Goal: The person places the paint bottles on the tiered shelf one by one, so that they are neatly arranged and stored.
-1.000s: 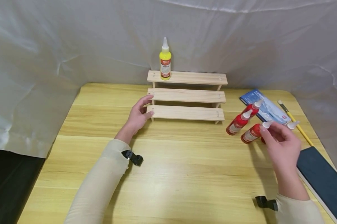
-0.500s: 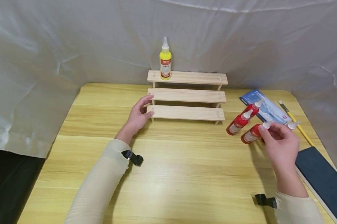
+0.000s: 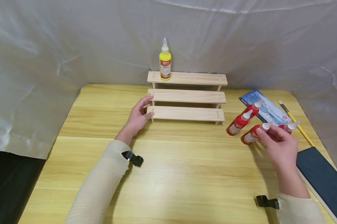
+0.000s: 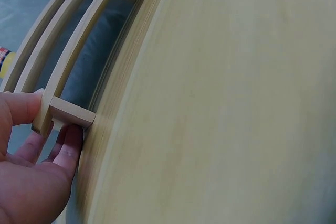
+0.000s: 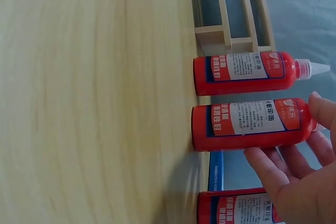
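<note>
A three-step wooden display rack (image 3: 186,113) stands at the back of the table. My left hand (image 3: 138,115) grips its left end, thumb on the lowest step and fingers around the side, as the left wrist view shows. On the top step's left, a yellow bottle (image 3: 165,65) with a white nozzle stands upright. To the right stand several red bottles with white nozzle caps. My right hand (image 3: 281,146) holds one red bottle (image 5: 247,124) near its cap, between thumb and fingers. Another red bottle (image 5: 244,73) is beside it; one more (image 3: 288,127) is partly hidden behind the hand.
A blue flat pack (image 3: 266,107) lies behind the red bottles. Right of it is a yellow-handled paintbrush (image 3: 295,123), then a dark book-like block (image 3: 322,177) at the table's right edge. Grey cloth (image 3: 101,40) hangs behind the table.
My right hand has shifted slightly left at the red bottle's cap, uncovering more of the red bottle behind it. My left hand and the rack have stayed in place.
</note>
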Tool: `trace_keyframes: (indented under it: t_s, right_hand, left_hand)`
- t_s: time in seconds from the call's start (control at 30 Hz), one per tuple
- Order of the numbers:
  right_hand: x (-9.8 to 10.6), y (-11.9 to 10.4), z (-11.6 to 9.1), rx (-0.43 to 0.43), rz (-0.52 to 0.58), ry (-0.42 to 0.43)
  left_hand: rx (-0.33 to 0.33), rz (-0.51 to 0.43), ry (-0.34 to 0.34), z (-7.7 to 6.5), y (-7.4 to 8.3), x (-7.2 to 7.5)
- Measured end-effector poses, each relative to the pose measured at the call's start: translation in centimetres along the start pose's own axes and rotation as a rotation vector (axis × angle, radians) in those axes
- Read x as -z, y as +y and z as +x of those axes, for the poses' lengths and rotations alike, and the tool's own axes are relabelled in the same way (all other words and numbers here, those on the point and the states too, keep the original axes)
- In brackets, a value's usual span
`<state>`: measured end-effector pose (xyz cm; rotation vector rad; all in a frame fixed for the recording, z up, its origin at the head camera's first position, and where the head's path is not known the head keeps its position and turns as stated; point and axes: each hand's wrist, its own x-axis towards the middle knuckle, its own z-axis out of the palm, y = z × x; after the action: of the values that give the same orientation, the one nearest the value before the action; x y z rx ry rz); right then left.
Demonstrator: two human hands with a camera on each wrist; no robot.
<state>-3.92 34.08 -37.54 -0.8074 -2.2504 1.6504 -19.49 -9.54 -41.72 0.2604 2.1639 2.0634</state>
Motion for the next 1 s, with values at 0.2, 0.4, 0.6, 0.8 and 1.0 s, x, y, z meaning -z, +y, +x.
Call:
trace_keyframes:
  t_s: [0.2, 0.4, 0.6, 0.8, 1.0]
  right_hand:
    - [0.1, 0.3, 0.1, -0.022, 0.156, 0.002]
    - [0.1, 0.4, 0.0, -0.013, 0.182, 0.024]
    - [0.3, 0.2, -0.5, -0.001, 0.171, 0.043]
    - [0.7, -0.4, -1.2, -0.004, 0.196, 0.024]
    - [0.7, -1.2, -2.0, 0.039, 0.213, -0.014]
  left_hand:
    - [0.0, -0.001, 0.004, 0.0, 0.0, 0.0]
    - [-0.004, -0.008, 0.002, 0.0, 0.0, -0.1]
    - [0.001, -0.004, 0.006, 0.0, 0.0, 0.0]
    - [-0.008, -0.004, 0.006, 0.0, -0.1, 0.0]
    - [-0.012, 0.0, 0.002, 0.4, -0.7, 0.2]
